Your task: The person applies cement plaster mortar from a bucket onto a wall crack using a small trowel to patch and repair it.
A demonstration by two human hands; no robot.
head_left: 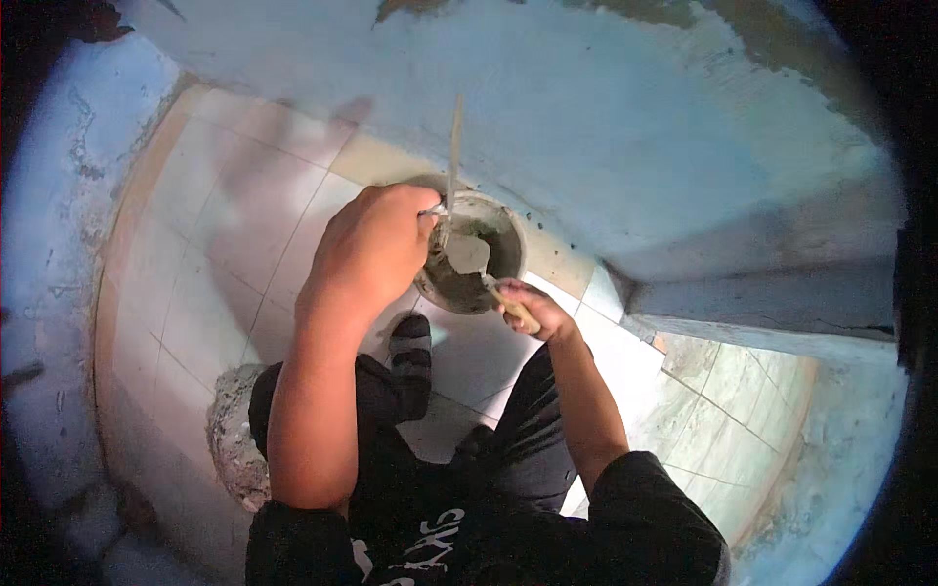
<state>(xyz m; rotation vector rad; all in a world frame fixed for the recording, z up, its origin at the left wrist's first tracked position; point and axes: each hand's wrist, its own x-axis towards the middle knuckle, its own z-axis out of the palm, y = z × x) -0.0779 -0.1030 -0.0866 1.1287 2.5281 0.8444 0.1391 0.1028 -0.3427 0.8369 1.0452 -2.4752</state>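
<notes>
My left hand is closed around the handle of a flat plastering trowel, whose thin blade stands edge-on above the hand. My right hand grips the wooden handle of a small pointed trowel. Its blade, coated with grey cement, dips into a round bucket of wet grey mortar on the floor. The bucket sits close to the base of a pale blue wall. My dark-trousered legs and one striped sock are below the bucket.
The floor is pale square tiles. A rough lump of hardened cement lies at my left leg. A plastered step or ledge juts out at the right, with more tiles beyond it.
</notes>
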